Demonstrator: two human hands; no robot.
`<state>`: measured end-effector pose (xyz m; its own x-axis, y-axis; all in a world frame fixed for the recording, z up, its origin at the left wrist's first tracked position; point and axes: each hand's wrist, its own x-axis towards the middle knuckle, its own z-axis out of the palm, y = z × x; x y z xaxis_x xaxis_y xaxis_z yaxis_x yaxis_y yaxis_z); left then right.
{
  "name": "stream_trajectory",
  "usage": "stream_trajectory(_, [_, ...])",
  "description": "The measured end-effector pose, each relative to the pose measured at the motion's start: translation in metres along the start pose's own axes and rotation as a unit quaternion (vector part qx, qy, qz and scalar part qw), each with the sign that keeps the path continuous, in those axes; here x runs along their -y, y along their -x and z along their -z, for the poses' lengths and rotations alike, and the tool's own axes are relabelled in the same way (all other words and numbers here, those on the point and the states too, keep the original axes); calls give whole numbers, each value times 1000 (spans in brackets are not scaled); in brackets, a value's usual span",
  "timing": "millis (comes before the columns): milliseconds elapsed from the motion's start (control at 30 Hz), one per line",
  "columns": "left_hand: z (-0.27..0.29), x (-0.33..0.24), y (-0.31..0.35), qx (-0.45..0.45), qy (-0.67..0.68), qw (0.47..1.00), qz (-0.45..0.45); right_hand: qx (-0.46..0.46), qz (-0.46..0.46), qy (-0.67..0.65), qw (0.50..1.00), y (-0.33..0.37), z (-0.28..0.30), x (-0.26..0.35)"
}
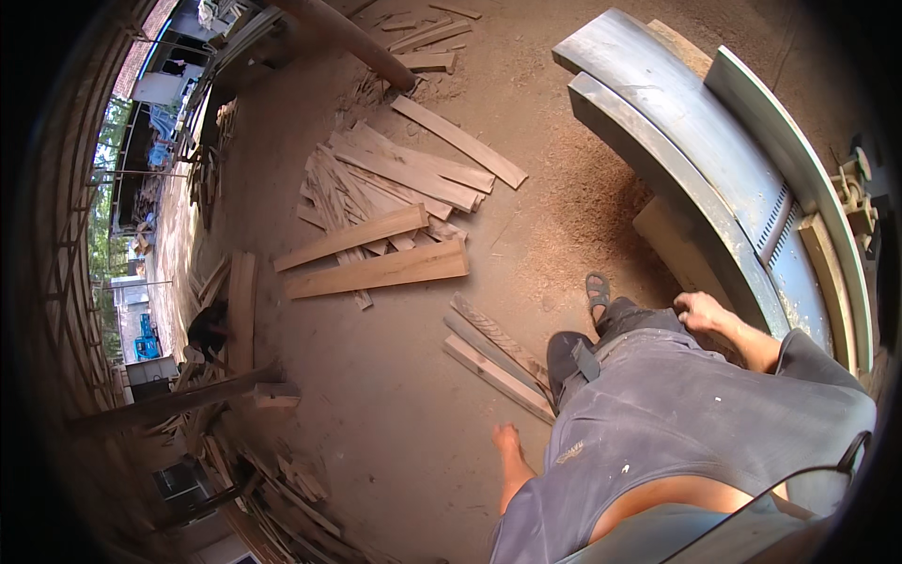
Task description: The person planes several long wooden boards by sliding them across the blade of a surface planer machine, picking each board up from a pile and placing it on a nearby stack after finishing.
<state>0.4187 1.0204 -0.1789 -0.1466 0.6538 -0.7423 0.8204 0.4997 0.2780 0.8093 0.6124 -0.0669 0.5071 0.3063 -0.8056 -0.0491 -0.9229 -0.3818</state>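
My left hand (505, 435) hangs low at my side above the dirt floor, behind the loose boards near my feet. It is small in view and its fingers do not show clearly. My right hand (697, 309) is beside my thigh, close to the near side of a metal woodworking machine, with its fingers curled and nothing visible in them. The machine's long grey table (695, 122) has a slotted strip (775, 226) across it and an upright fence (799, 169) along its far side. A narrow wooden board (825, 273) lies against that fence.
On the floor ahead lies a pile of planks (404, 174), with two thicker boards (376, 273) on its near side. Several strips (498, 371) lie by my dark shoe. Sawdust (601, 179) is heaped beside the machine. A post (352, 42) stands beyond; stacked timber lines the left.
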Motion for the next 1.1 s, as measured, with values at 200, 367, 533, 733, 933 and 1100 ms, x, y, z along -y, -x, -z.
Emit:
stream_trajectory(200, [44,-6,-38,55,8,986,156,-160,121,-121,972,-129,122,131])
stream_trajectory(367, [17,-182,-114,108,-40,993,25,-278,107,-97,950,-217,179,217])
stream_trajectory(533, [19,-412,-238,116,-280,931,-202,-276,94,-28,956,-253,213,290])
stream_trajectory(733, [39,-844,-222,-5,55,899,-435,-393,48,-86,914,-287,313,344])
stream_trajectory(933, [-121,-1063,-133,61,67,868,-488,-548,-56,-177,816,-354,391,317])
stream_trajectory(1100, [-294,-1058,-106,278,-119,873,-382,-586,-147,-244,758,-430,465,289])
